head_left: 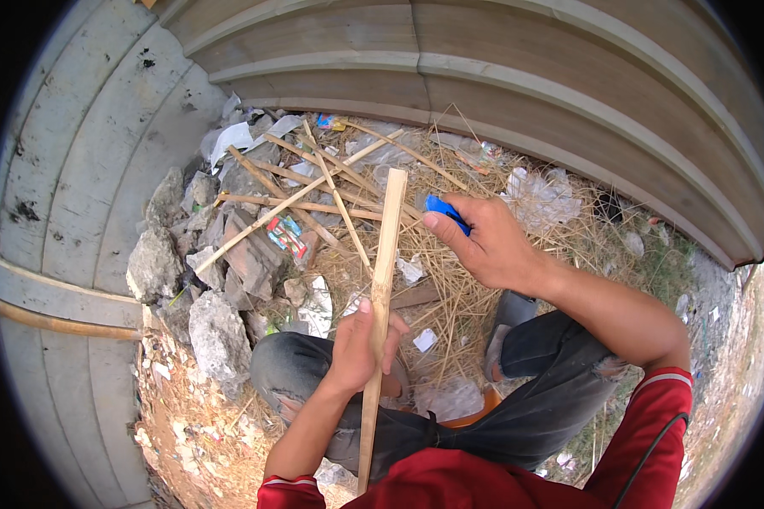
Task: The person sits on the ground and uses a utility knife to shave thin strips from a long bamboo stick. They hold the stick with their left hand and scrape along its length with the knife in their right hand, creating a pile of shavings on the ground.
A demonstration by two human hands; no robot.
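A long, pale strip of wood (384, 280) stands lengthwise before me, its upper end squared off and its lower end down by my lap. My left hand (352, 355) grips it around the middle, thumb along one edge and fingers on the other side. In my right hand (491, 244), to the right of the strip's upper end, is a small blue object (446, 212), pinched between thumb and curled fingers. Its exact kind is hidden by the grip. It is apart from the wood.
Several thin wooden sticks (339, 204) lie crossed on dry straw beyond my hands. Grey rocks (221, 335) are piled at the left, with paper and plastic scraps around. A ridged metal wall (501, 59) curves behind, and a pale panel (76, 170) rises at left.
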